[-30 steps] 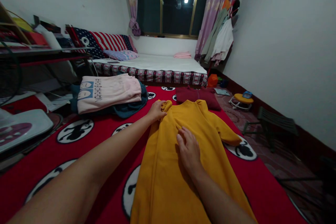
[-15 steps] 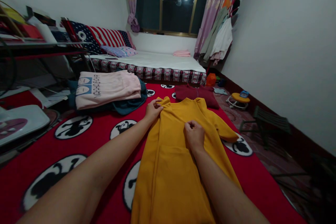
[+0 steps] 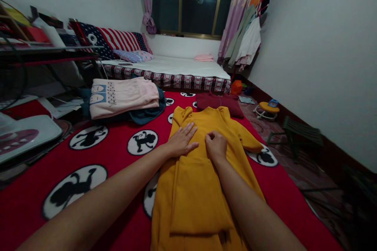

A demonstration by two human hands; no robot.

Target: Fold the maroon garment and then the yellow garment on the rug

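Observation:
A mustard-yellow dress (image 3: 203, 196) lies spread out in front of me, its neckline and puffed shoulders at the far end. One sleeve reaches out to the right, and a folded layer of the same cloth rests on the middle of the dress. My left hand (image 3: 182, 141) is flat on the upper left part, palm down and fingers stretched. Just to its right, my right hand (image 3: 216, 146) is closed, with curled fingertips pressed together at the cloth of the dress; the exact grip is partly hidden.
The dress is on a red blanket (image 3: 118, 164) with black-and-white round prints. Ahead lie folded pink clothing (image 3: 125, 98) on dark teal cloth (image 3: 149, 111), and a maroon garment (image 3: 219, 104). A dark folding stool (image 3: 302, 131) and a yellow-topped stool (image 3: 268, 107) stand on the right.
My left hand has moved from the left shoulder of the dress back toward me and now lies flat on the cloth. My right hand has stayed nearly in place.

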